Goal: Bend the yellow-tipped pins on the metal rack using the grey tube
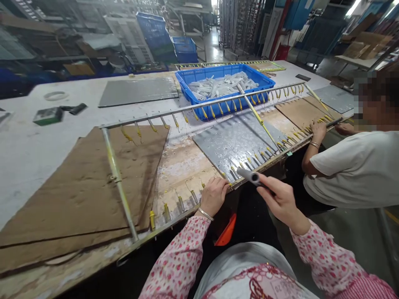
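Clamping around a grey tube (246,174), the right grip (279,198) is holding it by the near rail (187,214) of a metal frame (116,176). Left of it, the left grip (214,193) is touching that rail; whether it is pinching anything, I cannot tell. Around both, yellow-marked hooks (166,211) are lining the frame, none clearly carrying a tube, so the work is seeming little advanced. Beyond, a blue basket (186,88) is holding many pale pieces (215,86); rightward, a co-worker's hand (318,131) is resting at the frame.

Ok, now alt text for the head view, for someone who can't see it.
A person's right hand holds a grey tube at the near edge of a long metal frame lined with part-yellow hooks, the left hand on that edge. Beyond, a blue crate of pale parts stands on the table; a co-worker is at the right.
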A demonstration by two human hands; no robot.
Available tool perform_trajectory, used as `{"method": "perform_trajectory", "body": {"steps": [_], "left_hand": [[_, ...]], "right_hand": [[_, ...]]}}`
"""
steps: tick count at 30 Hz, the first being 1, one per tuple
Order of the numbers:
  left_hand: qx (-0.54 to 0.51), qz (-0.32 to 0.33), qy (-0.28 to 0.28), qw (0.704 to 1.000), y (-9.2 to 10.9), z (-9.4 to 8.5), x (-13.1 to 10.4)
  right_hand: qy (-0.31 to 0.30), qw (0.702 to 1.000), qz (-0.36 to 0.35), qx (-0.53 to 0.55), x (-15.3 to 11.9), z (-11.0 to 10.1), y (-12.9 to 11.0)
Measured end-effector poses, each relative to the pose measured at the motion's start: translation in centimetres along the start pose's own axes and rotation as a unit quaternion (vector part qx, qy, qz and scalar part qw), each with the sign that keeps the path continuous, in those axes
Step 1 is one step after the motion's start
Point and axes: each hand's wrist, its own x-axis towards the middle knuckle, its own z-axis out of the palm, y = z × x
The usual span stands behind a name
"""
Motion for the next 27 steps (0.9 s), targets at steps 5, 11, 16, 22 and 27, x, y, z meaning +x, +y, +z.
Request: {"method": "perform_trajectory", "body": {"steps": [5, 11, 16, 22, 27], "left_hand": [[-0.018, 0.000, 0.008, 1.000, 0.1, -0.2, 0.0], [-0.035, -0.005, 0.021, 0.999, 0.2, -0.4, 0.0], [-0.024, -0.001, 0.026, 0.999, 0.3, -0.3, 0.0], [-0.025, -0.004, 0.038, 0.999, 0.3, -0.2, 0.0], [-0.016, -0.001, 0.038, 0.999, 0.2, -0.2, 0.0]], "right_hand": [[-0.083, 0.995, 0.006, -0.048, -0.3, 0.9, 0.7], [0.005, 1.000, -0.001, -0.013, -0.2, -0.1, -0.1], [-0.064, 0.995, 0.024, -0.068, -0.6, 0.7, 1.0], [0.014, 0.999, -0.023, -0.031, -0.3, -0.2, 0.3], [-0.084, 0.992, -0.001, -0.096, -0.4, 0.5, 1.0]]}}
